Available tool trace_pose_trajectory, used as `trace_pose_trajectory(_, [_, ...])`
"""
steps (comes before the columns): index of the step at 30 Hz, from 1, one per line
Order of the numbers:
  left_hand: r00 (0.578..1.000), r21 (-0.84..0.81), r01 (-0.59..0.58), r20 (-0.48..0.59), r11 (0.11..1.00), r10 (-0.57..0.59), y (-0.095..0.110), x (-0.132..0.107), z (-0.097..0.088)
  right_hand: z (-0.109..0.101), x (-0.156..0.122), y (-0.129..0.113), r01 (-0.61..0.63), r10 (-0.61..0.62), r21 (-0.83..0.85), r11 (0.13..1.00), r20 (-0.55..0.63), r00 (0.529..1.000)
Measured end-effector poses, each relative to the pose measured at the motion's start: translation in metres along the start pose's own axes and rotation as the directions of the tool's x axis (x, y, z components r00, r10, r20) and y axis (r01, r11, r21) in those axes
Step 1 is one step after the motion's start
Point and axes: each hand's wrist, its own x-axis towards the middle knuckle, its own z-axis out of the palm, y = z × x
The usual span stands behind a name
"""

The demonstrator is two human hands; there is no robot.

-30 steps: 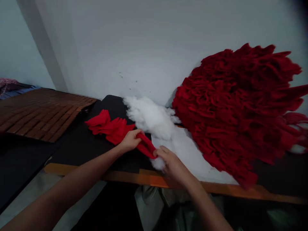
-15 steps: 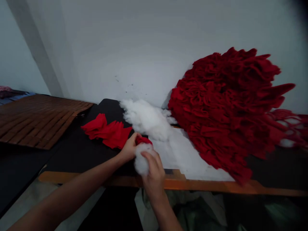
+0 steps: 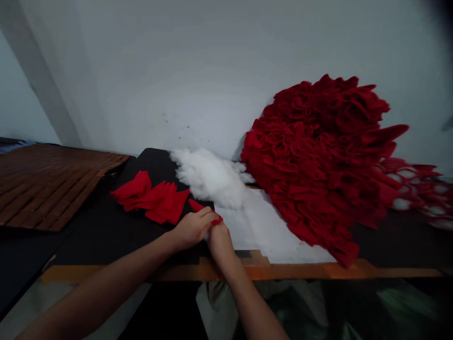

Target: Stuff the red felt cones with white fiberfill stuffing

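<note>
The left hand (image 3: 193, 229) pinches a red fabric piece (image 3: 196, 205) above the bench (image 3: 95, 236); the right hand (image 3: 221, 242) meets it, its grip hidden and indeterminable. For control, steady the fabric firmly without stretching it.

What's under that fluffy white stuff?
The white fluff seems to lie partly on a white sheet, which shows at its front, and partly on the black tabletop, which shows at its left. Anything else underneath is covered.
</note>
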Motion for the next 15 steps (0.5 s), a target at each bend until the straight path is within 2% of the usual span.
trace_pose_trajectory(2, [0.999,0.064,-0.046,-0.019,0.997,0.047,0.005,-0.001,0.002,0.0,0.0,-0.001,-0.068,0.089,0.197,0.978,-0.098,0.991])
trace_pose_trajectory(3, [0.997,0.08,-0.057,-0.04,0.995,0.06,0.008,-0.001,0.004,-0.001,0.0,-0.001,-0.108,0.172,0.361,0.926,-0.151,0.973])
trace_pose_trajectory(5, [0.993,0.057,-0.062,-0.093,0.996,0.067,0.012,-0.002,0.005,-0.004,0.004,-0.003,-0.135,0.356,0.683,0.718,-0.193,0.914])
trace_pose_trajectory(6, [0.991,0.016,-0.064,-0.115,0.998,0.065,0.014,-0.002,0.004,-0.006,0.006,-0.004,-0.125,0.414,0.779,0.614,-0.183,0.892])
trace_pose_trajectory(7, [0.989,-0.042,-0.07,-0.131,0.997,0.064,0.015,-0.002,0.003,-0.008,0.009,-0.006,-0.116,0.437,0.824,0.555,-0.171,0.883])
trace_pose_trajectory(11, [0.985,-0.3,-0.11,-0.161,0.948,0.063,0.017,-0.004,-0.003,-0.01,0.015,-0.013,-0.057,0.436,0.872,0.486,-0.186,0.88])
trace_pose_trajectory(13, [0.974,-0.472,-0.062,-0.222,0.879,-0.05,0.016,-0.003,-0.003,-0.008,0.012,-0.015,0.007,0.467,0.905,0.426,-0.226,0.855])
trace_pose_trajectory(14, [0.959,-0.593,-0.018,-0.239,0.805,-0.155,0.015,-0.001,-0.002,-0.006,0.009,-0.017,0.036,0.492,0.913,0.405,-0.251,0.833])
trace_pose_trajectory(15, [0.932,-0.725,0.032,-0.226,0.688,-0.282,0.015,0.001,0.0,-0.005,0.007,-0.018,0.054,0.521,0.915,0.4,-0.275,0.808])
